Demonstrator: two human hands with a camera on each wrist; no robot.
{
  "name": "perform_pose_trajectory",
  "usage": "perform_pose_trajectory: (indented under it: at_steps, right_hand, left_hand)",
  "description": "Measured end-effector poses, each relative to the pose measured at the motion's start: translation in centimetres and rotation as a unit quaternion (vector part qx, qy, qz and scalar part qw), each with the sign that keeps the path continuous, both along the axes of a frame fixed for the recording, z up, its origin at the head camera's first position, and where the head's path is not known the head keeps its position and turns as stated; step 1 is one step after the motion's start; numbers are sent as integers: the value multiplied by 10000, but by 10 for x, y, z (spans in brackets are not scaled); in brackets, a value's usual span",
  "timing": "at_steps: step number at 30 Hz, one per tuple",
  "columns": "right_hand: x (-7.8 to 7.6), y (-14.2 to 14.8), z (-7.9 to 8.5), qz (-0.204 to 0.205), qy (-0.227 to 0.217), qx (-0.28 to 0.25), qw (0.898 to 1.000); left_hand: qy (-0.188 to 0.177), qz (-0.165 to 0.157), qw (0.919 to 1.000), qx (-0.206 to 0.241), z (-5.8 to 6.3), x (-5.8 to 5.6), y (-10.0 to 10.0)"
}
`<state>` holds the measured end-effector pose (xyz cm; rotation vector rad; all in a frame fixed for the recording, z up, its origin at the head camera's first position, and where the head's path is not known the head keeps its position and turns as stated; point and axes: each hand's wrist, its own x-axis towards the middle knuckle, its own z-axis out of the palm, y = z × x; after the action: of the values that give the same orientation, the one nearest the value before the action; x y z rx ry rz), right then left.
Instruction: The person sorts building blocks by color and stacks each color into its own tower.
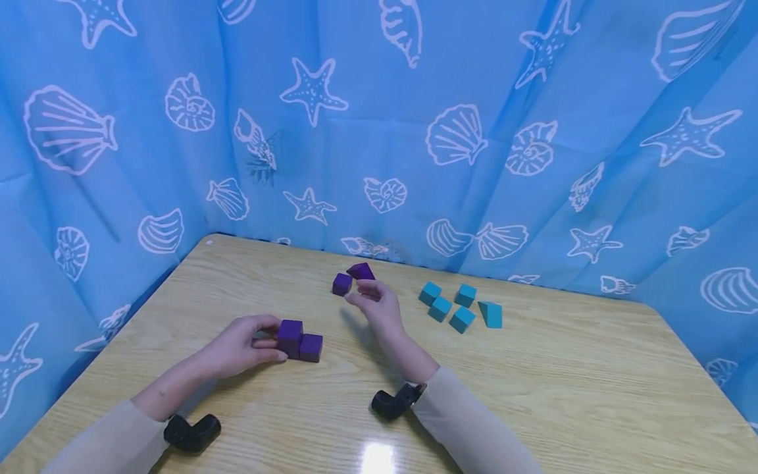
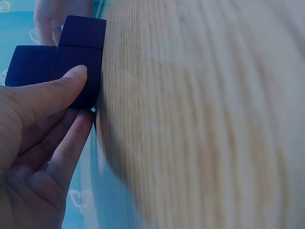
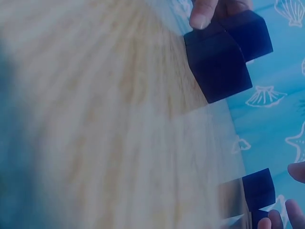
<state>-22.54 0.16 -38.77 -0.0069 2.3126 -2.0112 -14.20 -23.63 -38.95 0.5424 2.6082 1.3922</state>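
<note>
My left hand (image 1: 245,345) pinches the lower cube of a two-high purple stack (image 1: 290,339), thumb on its near face, fingers behind. Another purple cube (image 1: 310,347) stands on the table against the stack's right side. In the left wrist view, the upper purple cube (image 2: 31,64) sits above the pinched lower cube (image 2: 81,76). Farther back, my right hand (image 1: 381,313) hovers with fingers loosely bent and nothing visibly held. Near its fingertips are a loose purple cube (image 1: 341,284) and a purple wedge-like block (image 1: 360,270), partly hidden by the hand.
Right of the right hand lie several light-blue cubes (image 1: 439,309) and a light-blue wedge block (image 1: 491,315). A wooden table (image 1: 568,382) carries everything. Behind it hangs a blue curtain (image 1: 355,151) with white shells and starfish. Black devices are strapped to both wrists.
</note>
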Motion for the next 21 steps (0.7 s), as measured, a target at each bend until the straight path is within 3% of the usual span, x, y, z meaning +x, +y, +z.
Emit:
perform_pose_trajectory:
  at_steps: [6,11,21]
  right_hand:
    - [-5,-4,-4,37,30,-5,10000]
    - [-8,-6,-8,17,-194,91,9998]
    - [-21,-19,-5,37,-179,318,9993]
  left_hand:
    - [-85,72,9999,-10,-3,0,-1]
    - [-204,83,9997,75,-9,3,2]
    - [-110,69,9999,32,-1,0,-2]
